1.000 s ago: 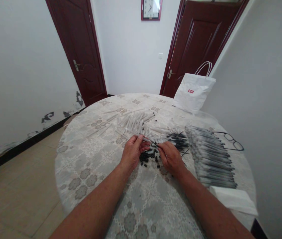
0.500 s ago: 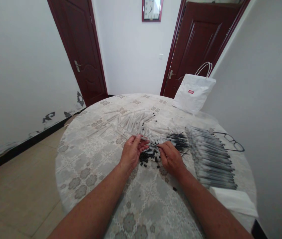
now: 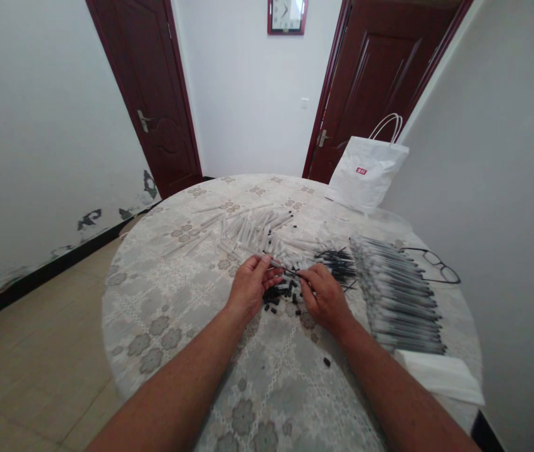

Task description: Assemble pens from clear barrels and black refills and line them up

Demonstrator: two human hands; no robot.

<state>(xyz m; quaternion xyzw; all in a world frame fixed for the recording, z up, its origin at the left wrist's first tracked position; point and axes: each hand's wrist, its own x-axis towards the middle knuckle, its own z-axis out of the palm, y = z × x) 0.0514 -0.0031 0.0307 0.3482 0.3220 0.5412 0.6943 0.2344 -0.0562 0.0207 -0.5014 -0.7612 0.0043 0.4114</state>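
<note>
Over the middle of the table, my left hand is closed on a clear pen barrel with its thumb and fingers. My right hand pinches a thin black pen refill, whose far end meets the barrel's right end; how deep it sits inside cannot be made out. Just below the fingers lies a heap of small black pen caps or plugs. Beyond my left hand spreads a pile of loose clear barrels. A bundle of black refills lies beyond my right hand.
Rows of pens with dark refills inside are stacked at the right, beside eyeglasses. A white tissue pack sits at the near right edge. A white paper bag stands at the back of the round table, on a patterned tablecloth.
My hands have come slightly closer together, and less of the black refill shows between them. The whole view has shifted a little; the piles look the same.
</note>
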